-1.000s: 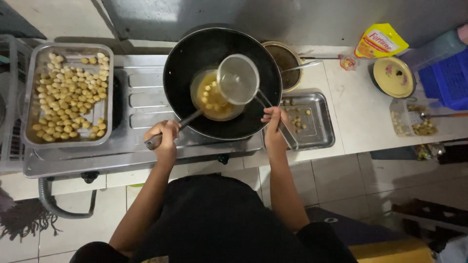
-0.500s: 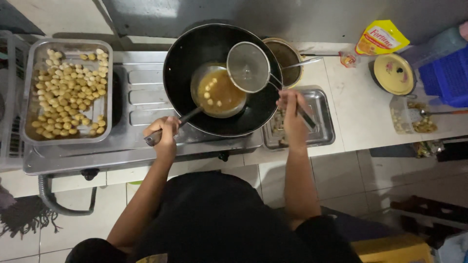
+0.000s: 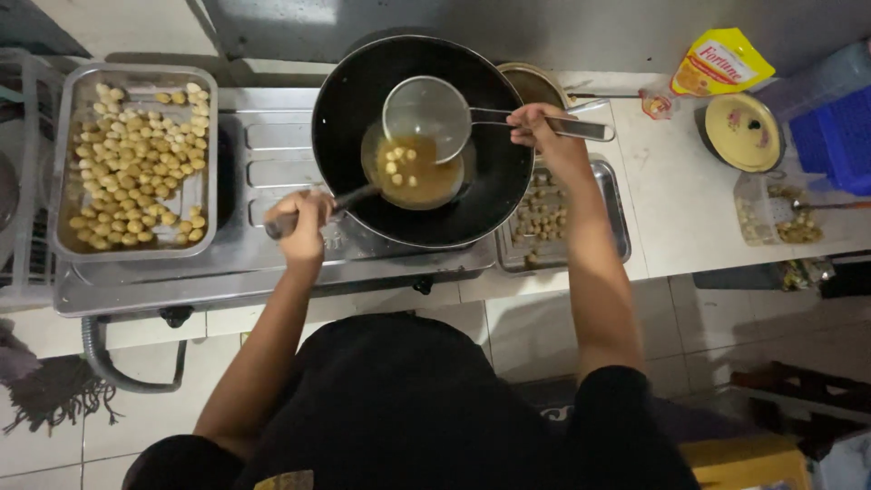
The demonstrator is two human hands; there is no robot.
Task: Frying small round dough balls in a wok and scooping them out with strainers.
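black wok [image 3: 363, 109] on the stove, hot oil pooled at centre with pale balls frying. metal tray [image 3: 63, 181] of raw balls, left. wire skimmer [image 3: 426, 116] above the oil, right hand [image 3: 537, 127] clamped on its handle. left hand [image 3: 304, 225] clamped on the wok handle. risk: a tilted wok could splash oil. yellow pouch [image 3: 721, 62], far right of desk.

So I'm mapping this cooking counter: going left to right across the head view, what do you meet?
Tray of pale balls → left hand on the wok handle → black wok → right hand holding the skimmer → yellow pouch → blue crate.
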